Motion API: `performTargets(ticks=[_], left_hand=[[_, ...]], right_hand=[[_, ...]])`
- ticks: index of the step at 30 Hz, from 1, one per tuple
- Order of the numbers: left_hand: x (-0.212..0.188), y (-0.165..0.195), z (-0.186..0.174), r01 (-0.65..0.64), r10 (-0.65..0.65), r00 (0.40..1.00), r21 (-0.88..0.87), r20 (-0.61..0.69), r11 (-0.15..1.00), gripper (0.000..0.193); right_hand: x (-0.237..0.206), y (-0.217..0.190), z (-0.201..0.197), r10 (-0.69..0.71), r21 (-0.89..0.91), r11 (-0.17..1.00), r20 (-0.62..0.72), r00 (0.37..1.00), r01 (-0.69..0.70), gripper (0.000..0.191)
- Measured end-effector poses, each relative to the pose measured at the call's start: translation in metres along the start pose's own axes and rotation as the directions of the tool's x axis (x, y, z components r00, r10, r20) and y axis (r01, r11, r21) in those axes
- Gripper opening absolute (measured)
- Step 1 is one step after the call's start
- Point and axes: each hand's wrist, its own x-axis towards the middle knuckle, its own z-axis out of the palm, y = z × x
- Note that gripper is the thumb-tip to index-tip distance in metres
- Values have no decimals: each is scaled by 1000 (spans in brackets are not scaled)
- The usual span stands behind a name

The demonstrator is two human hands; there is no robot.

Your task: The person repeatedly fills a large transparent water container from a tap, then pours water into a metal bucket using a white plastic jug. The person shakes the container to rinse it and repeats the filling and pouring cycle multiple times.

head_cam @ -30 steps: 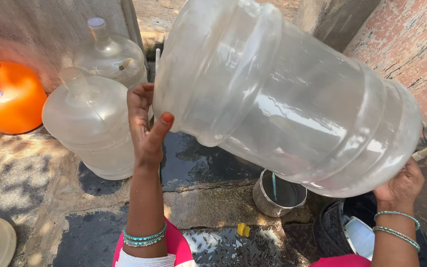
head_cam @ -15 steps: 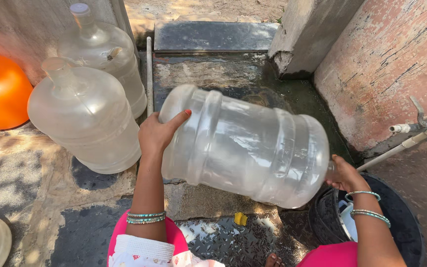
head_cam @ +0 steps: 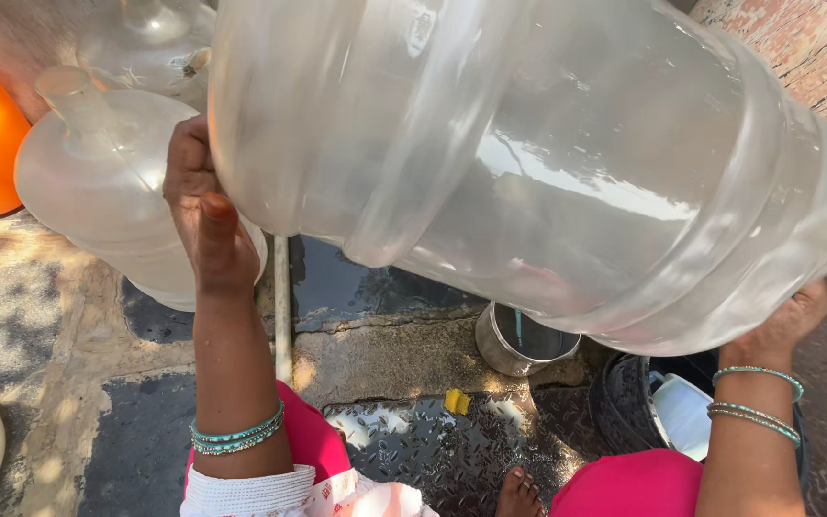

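Big clear water jug [head_cam: 547, 163] held sideways across upper frame; left hand [head_cam: 205, 225] gripping neck end, right hand [head_cam: 782, 325] cupping base.

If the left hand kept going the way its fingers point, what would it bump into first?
The left hand already presses the big clear jug; its fingers point up along it. Beyond lies another clear bottle, though depth is unclear.

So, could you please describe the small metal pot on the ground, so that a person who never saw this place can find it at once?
Start from the huge clear water jug that both hands hold up, filling the upper picture. Directly under its lower edge, on the wet stone ground, stands a small steel pot, open at the top. It is the only shiny metal vessel; its neighbours are clear plastic jugs, an orange container and a dark basket.
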Motion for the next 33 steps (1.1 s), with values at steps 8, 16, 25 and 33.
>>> performTargets(ticks=[8,16,25,33], left_hand=[[-2,-10,6,573,-437,814,650,-383,499,100],[-7,-45,-13,543,-620,650,839,-440,-26,108],[2,33,-13,233,-223,972,192,-69,953,94],[-14,-7,27,430,-353,901,621,-250,656,103]], right_hand=[[5,67,-27,436,-482,639,-416,798,-600,51],[-1,82,-42,581,-611,279,-507,637,-740,68],[-18,-35,19,56,201,978,-26,998,-50,52],[6,36,-39,444,-502,675,-308,841,-540,45]])
